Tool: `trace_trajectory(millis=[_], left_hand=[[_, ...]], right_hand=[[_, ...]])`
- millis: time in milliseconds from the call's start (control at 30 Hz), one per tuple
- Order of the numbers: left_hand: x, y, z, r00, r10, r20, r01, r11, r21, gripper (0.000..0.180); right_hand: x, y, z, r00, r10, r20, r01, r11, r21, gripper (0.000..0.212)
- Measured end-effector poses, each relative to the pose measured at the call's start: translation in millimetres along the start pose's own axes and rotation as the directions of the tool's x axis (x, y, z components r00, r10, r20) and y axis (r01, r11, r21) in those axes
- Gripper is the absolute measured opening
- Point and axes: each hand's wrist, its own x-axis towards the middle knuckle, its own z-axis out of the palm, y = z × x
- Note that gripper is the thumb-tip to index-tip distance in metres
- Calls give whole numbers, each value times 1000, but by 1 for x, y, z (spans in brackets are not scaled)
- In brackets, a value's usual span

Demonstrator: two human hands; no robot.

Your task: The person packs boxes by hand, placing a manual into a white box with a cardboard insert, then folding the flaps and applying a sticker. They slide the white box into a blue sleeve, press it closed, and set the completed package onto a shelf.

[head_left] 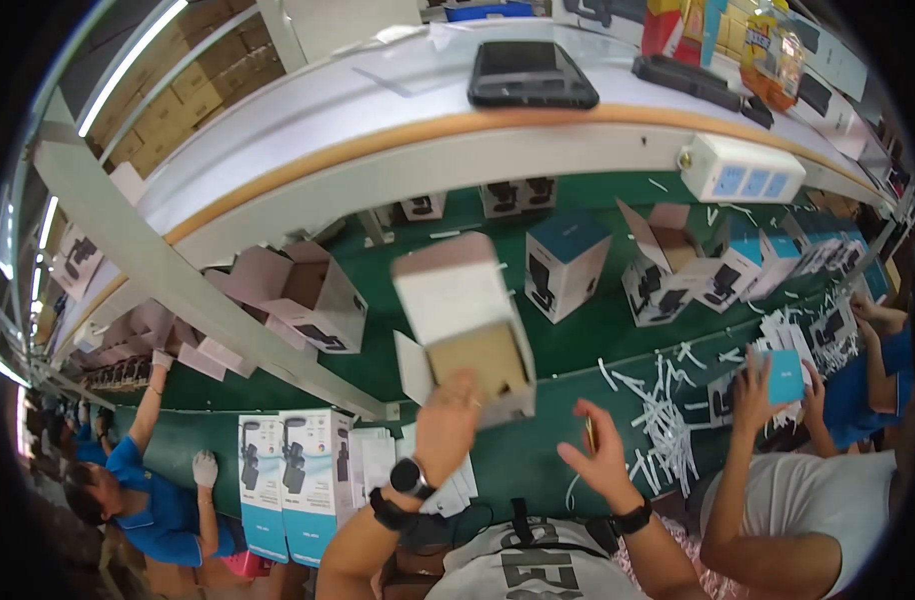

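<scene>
A white carton (518, 398) stands with its flap up on the green work surface, a brown cardboard insert (488, 358) inside it. My left hand (448, 425) reaches to its near side, fingers over the insert; they are blurred, so their grip cannot be told. My right hand (603, 455) hovers right of the carton, thumb and fingers apart. A small yellowish patch shows by its fingers, too small to name. Left of my left hand stand two printed white-and-blue cartons (313, 470), beside a stack of white papers (375, 455).
White paper strips (668, 430) lie heaped at right. A co-worker's hands (753, 395) hold a blue-topped box (781, 377) there. Closed and open cartons (568, 265) line the far side. Above, a shelf bears a phone (531, 75) and a bottle (773, 55); a slanting post (228, 320) crosses at left.
</scene>
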Motion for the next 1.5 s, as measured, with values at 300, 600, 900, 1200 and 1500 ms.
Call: trace_trajectory(millis=[300, 600, 900, 1200, 1500], left_hand=[[-93, 84, -32, 990, 137, 39, -74, 732, -677, 27], [-224, -92, 71, 487, -863, -136, 847, 429, 314, 41], [-163, -55, -23, 460, -880, 119, 311, 34, -950, 57], [-46, 43, -41, 923, -313, -225, -67, 444, -894, 68], [-58, 43, -37, 929, -338, -150, 178, 763, -621, 70]], right_hand=[[-24, 45, 33, 980, 139, -146, -114, 980, 166, 49], [-32, 30, 27, 985, 175, -5, -170, 958, 231, 43], [-81, 43, -48, 847, 418, 329, -513, 806, 297, 47], [-97, 57, -30, 797, 448, 405, -521, 849, 88, 45], [-86, 62, -55, 881, 413, 230, -444, 890, 104, 44]])
